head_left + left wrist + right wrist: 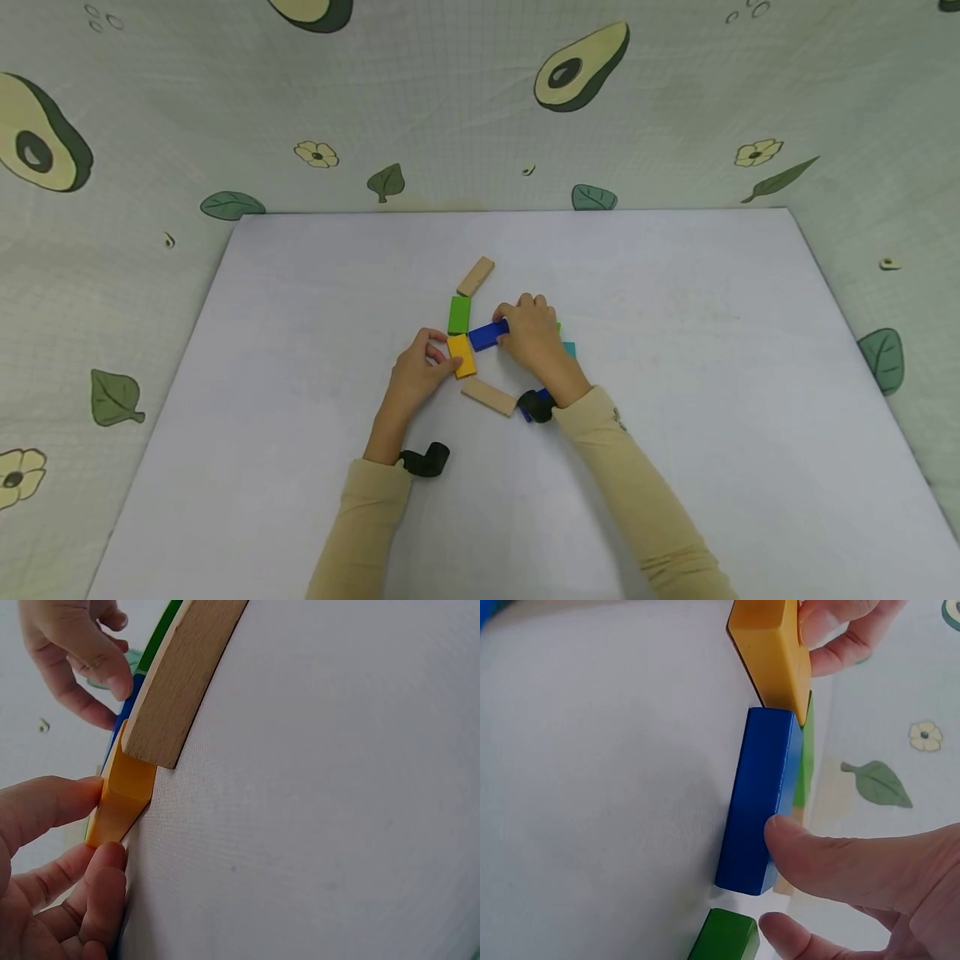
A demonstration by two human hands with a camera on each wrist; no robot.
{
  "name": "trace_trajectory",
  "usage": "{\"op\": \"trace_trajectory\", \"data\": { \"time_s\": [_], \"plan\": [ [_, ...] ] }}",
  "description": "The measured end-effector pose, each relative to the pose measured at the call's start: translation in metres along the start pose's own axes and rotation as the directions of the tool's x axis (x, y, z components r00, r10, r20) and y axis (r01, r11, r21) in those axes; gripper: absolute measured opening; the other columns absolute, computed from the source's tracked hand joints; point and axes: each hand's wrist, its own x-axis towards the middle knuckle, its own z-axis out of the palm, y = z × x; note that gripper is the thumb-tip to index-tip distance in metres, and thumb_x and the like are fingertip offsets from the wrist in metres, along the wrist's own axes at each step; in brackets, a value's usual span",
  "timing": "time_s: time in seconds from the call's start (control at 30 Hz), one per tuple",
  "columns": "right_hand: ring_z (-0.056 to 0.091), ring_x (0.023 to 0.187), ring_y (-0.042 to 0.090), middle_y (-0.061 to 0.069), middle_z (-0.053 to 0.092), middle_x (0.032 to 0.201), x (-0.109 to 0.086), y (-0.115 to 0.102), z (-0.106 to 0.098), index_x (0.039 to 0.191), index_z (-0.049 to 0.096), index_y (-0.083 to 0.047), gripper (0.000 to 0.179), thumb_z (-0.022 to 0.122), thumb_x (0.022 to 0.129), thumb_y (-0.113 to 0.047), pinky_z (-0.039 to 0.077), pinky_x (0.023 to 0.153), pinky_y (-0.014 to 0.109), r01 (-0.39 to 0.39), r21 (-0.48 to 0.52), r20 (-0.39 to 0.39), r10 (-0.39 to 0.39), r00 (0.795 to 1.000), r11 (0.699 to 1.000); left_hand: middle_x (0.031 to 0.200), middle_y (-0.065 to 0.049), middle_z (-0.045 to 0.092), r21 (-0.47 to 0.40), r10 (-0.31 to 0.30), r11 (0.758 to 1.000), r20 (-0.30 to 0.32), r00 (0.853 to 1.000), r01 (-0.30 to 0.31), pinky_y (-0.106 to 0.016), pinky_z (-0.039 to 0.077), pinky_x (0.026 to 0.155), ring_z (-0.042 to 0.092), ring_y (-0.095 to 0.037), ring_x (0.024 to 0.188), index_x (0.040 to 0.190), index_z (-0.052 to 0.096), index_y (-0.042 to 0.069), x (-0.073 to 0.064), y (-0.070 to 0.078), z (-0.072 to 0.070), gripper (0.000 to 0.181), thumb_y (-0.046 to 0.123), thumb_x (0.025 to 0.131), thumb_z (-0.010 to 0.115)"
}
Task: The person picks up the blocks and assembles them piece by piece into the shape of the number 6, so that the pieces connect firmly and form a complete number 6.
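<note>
My left hand (418, 375) pinches a yellow block (466, 353) between thumb and fingers. My right hand (534, 335) grips a dark blue block (485, 335), whose left end meets the yellow one. In the right wrist view the thumb presses the side of the blue block (757, 799); a green block (726, 936) lies just past its lower end. Above the yellow piece lies a bright green block (460, 315). A plain wooden block (489, 397) lies below it; in the left wrist view this wooden block (180, 690) is close to the yellow block (129, 784).
Another wooden block (476, 276) slants off the green one's top. Behind my right hand show part of a teal block (571, 349) and a sliver of green. A second blue block (546, 392) is partly hidden by the black wrist camera (536, 407). Everything lies on a white table (300, 333).
</note>
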Motion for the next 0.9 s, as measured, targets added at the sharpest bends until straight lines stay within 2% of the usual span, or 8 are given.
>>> {"op": "trace_trajectory", "data": {
  "time_s": [0.2,0.9],
  "plan": [
    [0.043,0.094,0.029,0.015,0.052,0.101,0.0025,0.0026,-0.0017,0.111,0.065,-0.015,0.027,0.068,0.084,-0.017,0.032,0.076,0.035,-0.030,0.004,0.009,0.030,0.999,1.000,0.085,-0.007,0.057,0.005,0.003,1.000,-0.002,1.000,-0.003,-0.025,0.036,0.059,0.049,-0.018,0.068,0.118,0.050,0.012,0.0003,0.0000,0.0000,0.042,0.027,0.084,0.068],
    [0.042,0.097,0.029,0.015,0.051,0.104,0.0054,0.0007,-0.0019,0.114,0.064,-0.017,0.028,0.066,0.086,-0.019,0.034,0.081,0.036,-0.032,0.026,0.052,0.031,0.998,0.999,0.083,-0.007,0.057,0.016,0.009,1.000,-0.006,1.000,-0.009,-0.025,0.035,0.059,0.048,-0.019,0.067,0.119,0.050,0.013,-0.0030,0.0032,0.0003,0.041,0.027,0.085,0.067]
  ]
}}
